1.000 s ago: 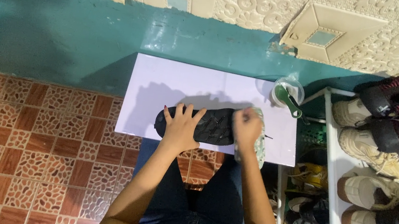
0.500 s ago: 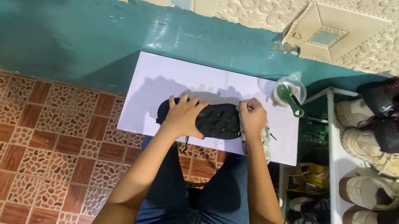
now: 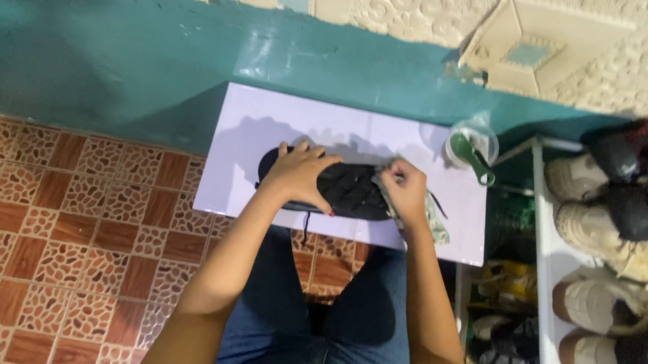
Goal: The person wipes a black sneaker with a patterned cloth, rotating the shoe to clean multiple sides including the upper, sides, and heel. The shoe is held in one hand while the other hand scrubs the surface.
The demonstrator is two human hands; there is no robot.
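White board (image 3: 282, 121): black shoe (image 3: 352, 190) sole-up, left hand (image 3: 300, 174) pinning, right hand (image 3: 405, 187) rubbing cloth (image 3: 430, 219).

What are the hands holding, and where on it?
The left hand presses down on the upturned black shoe's sole. The right hand grips a patterned cloth bunched at the shoe's end.
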